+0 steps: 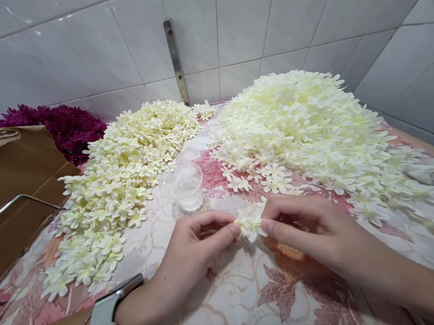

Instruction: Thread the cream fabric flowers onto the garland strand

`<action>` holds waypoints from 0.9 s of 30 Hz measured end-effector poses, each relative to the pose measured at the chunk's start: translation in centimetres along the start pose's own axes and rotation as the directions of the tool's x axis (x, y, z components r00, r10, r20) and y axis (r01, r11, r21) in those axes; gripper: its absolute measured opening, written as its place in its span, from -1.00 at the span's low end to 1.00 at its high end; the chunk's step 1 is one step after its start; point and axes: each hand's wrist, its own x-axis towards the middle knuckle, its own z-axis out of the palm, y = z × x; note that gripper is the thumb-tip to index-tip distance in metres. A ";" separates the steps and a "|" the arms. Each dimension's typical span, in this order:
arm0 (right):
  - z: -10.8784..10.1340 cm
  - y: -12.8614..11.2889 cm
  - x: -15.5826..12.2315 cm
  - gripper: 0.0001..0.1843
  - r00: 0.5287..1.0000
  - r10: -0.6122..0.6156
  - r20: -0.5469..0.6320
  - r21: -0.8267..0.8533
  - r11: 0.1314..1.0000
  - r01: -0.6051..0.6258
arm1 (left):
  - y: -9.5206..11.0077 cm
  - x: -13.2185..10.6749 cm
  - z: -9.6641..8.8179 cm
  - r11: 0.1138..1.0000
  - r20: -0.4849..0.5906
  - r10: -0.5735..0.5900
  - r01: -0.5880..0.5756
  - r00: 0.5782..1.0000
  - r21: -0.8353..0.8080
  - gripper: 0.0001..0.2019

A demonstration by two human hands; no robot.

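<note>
Between my two hands is a small cluster of pale cream artificial flowers (251, 222), held just above the patterned tablecloth. My left hand (202, 240) pinches its left side between thumb and forefinger. On the opposite side, my right hand (306, 223) grips petals with thumb and forefinger. How many blossoms make up the cluster I cannot tell. Beyond my left hand stands a small clear plastic cup (188, 189), its contents hard to make out. A large heap of white-green flowers (295, 117) rises behind my right hand, with several loose ones at its near edge.
A second heap of creamier flowers (128, 164) spreads along the left. Behind it lie purple flowers (66, 128) beside an open cardboard box (21, 176). A bent metal rod (19, 198) crosses the box. The tiled wall (244, 27) carries a metal bracket (175, 61).
</note>
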 end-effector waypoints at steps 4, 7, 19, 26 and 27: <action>-0.3 0.6 0.3 -0.75 0.970 -0.121 -0.211 -0.285 0.957 0.058 | 0.0 0.0 0.0 0.999 -0.046 -0.038 0.037 0.998 -0.030 -0.96; -0.2 0.7 0.3 -0.74 0.956 -0.216 -0.200 -0.372 0.919 0.130 | 0.0 -0.1 0.1 1.000 -0.045 -0.003 0.002 0.999 -0.022 -0.96; 0.7 -0.1 -0.5 -0.74 0.918 -0.397 -0.002 -0.340 0.863 0.373 | -0.3 -0.4 -0.2 0.957 0.032 0.176 -0.179 0.984 0.228 -0.94; 0.6 -0.4 -0.5 -0.71 0.917 -0.400 -0.007 -0.323 0.869 0.376 | -0.4 -0.5 0.0 0.980 0.036 0.089 -0.094 0.995 0.176 -0.93; 0.6 -0.4 -0.5 -0.71 0.916 -0.401 -0.001 -0.322 0.867 0.380 | -0.5 -0.5 0.0 0.982 0.030 0.079 -0.083 0.996 0.168 -0.93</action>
